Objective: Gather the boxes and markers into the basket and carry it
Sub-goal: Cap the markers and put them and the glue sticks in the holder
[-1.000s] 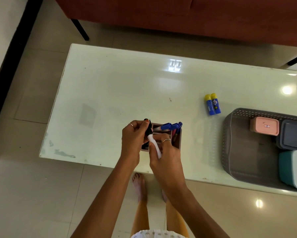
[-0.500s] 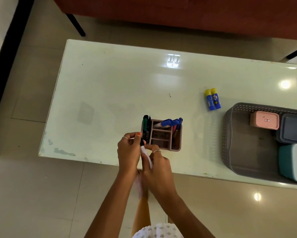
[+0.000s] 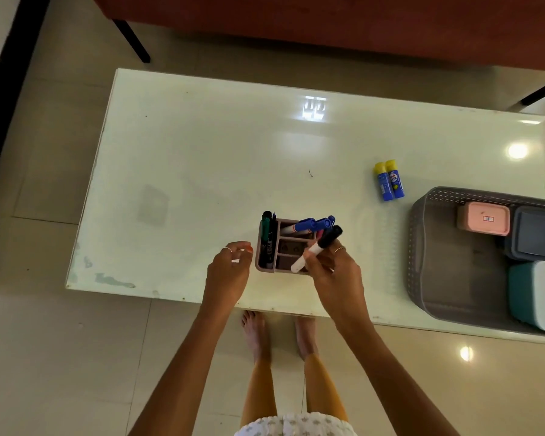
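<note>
A pinkish marker holder stands near the table's front edge with several markers in it: blue-capped ones at the back, green and black ones on the left. My right hand grips a white marker with a black cap above the holder's right side. My left hand hovers just left of the holder, fingers apart and holding nothing. A grey perforated basket sits at the right with a pink box, a dark grey box and a teal-and-white box inside.
Two blue glue sticks with yellow caps lie on the white glass table, left of the basket's far corner. An orange sofa stands beyond the table. My bare feet are on the tiled floor under the table's front edge.
Both hands held the white marker at the holder's left front. Now only the right hand holds it, swung to the holder's right side, and the left hand has let go and opened.
</note>
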